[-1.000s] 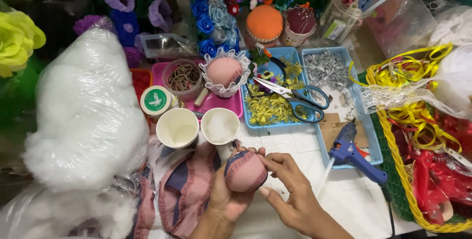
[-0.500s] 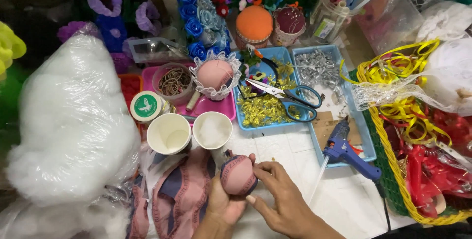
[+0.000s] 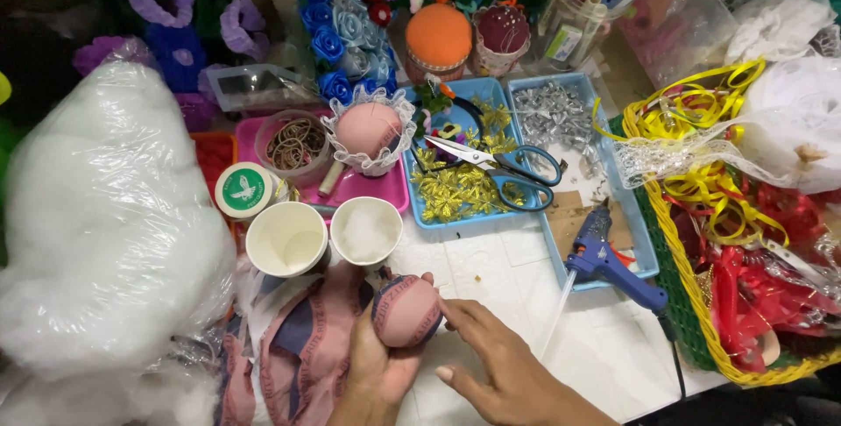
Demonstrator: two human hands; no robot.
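My left hand [image 3: 378, 372] grips a small stuffed ball [image 3: 406, 310] covered in pink cloth with a dark trim, held just above the white table. My right hand [image 3: 501, 368] lies beside it on the right, fingers spread, index finger touching the ball's side. Pink and dark patterned fabric [image 3: 298, 358] lies crumpled under and left of my left hand. Two white paper cups [image 3: 287, 238] [image 3: 366, 230] stand just beyond the ball; the right one holds white stuffing.
A big bag of white stuffing [image 3: 105, 224] fills the left. Blue trays hold scissors [image 3: 499, 163], gold bows [image 3: 460, 188] and silver bows [image 3: 554, 113]. A blue glue gun [image 3: 609, 264] lies to the right, beside a basket of ribbons [image 3: 736, 216]. A lace-trimmed pink ball [image 3: 368, 128] sits on a pink tray.
The view has shifted a little. My right hand has slid from over the ball to its right side, fingers spreading flat. The left hand keeps its grip.
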